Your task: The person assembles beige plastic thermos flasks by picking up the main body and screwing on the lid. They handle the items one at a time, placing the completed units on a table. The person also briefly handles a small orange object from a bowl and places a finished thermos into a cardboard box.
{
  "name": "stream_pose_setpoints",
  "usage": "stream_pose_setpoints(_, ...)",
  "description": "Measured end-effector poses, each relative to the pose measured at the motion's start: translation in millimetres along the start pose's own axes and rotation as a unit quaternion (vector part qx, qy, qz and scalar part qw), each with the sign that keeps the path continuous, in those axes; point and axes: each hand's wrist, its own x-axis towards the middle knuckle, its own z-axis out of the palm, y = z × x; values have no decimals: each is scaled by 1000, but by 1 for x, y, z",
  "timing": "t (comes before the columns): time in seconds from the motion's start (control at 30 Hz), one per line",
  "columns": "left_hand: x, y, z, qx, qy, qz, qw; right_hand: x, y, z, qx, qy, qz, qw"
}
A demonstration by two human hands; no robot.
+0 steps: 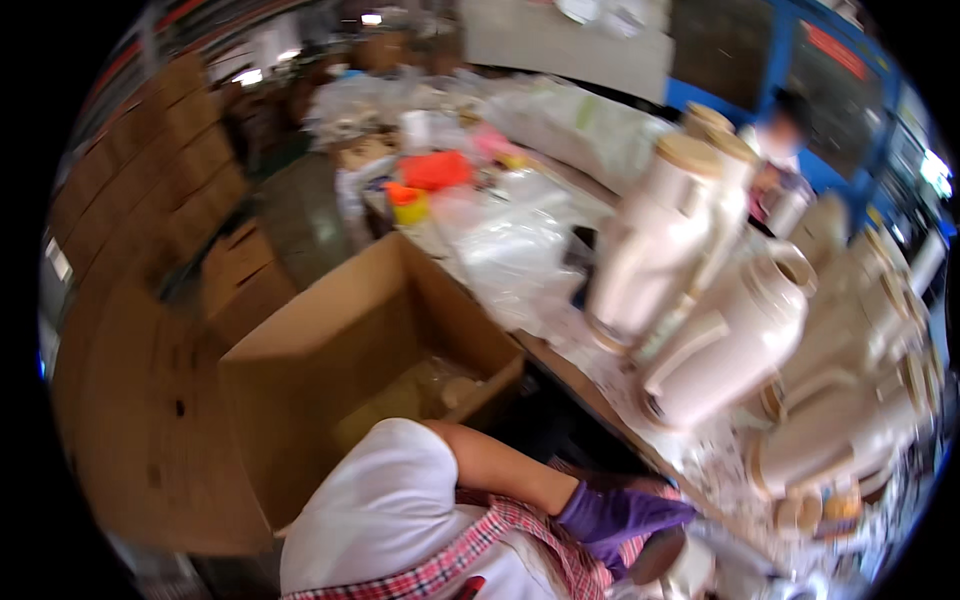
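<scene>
A hand in a purple glove [610, 517] shows at about five o'clock in the blurred head view, at the end of a bare forearm that comes out of a white short sleeve [375, 505] over a red-and-white checked garment [480, 550]. Which of the person's hands it is cannot be told from this angle; it lies low at the near edge of the table [575, 385]. Its fingers [660, 512] point toward three o'clock and look close together, but blur hides whether they grip anything. Just beside them, toward five o'clock, sits a rounded cream object with a dark top [672, 560], touching or nearly touching the glove; contact is unclear. No second hand shows.

Up the table, toward two and three o'clock, stand many cream-coloured plastic jugs with handles and tan lids: a tall one [655, 245], a fatter tilted one [735, 335] right of it, and a crowded cluster [860, 400] farther right. Crumpled clear plastic bags [515, 250] lie at the centre of the table, with an orange plastic container [435, 170] and a small yellow cup [408, 205] toward eleven o'clock.

An open brown cardboard box [355, 350] stands on the floor left of the table, at about nine o'clock from the glove. Another person in a white top [775, 150] stands blurred at one o'clock.
</scene>
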Motion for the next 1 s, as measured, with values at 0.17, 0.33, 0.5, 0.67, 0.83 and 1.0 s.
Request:
stream_pose_setpoints(0.17, 25, 21, -33, 48, 64, 18, 997, 21, -34, -9, 25, -33, -134, 990)
stream_pose_setpoints(0.33, 40, 22, -97, 117, 8, 31, 993, 73, -87, -48, -203, -55, -370, 905)
stream_pose_setpoints(0.5, 55, -61, -124, 57, 257, -240, 935, 130, -192, -66, -151, 154, -421, 881)
stream_pose_setpoints(0.67, 48, -94, -156, -40, 266, -184, 945, 189, -285, -92, -416, 51, -470, 776)
stream_pose_setpoints(0.83, 45, -115, -178, -110, 233, -175, 950, 227, -305, -69, -460, -136, -422, 770)
stream_pose_setpoints(1.0, 49, -125, -182, -148, 199, -177, 953, 244, -301, -47, -486, -183, -395, 758)
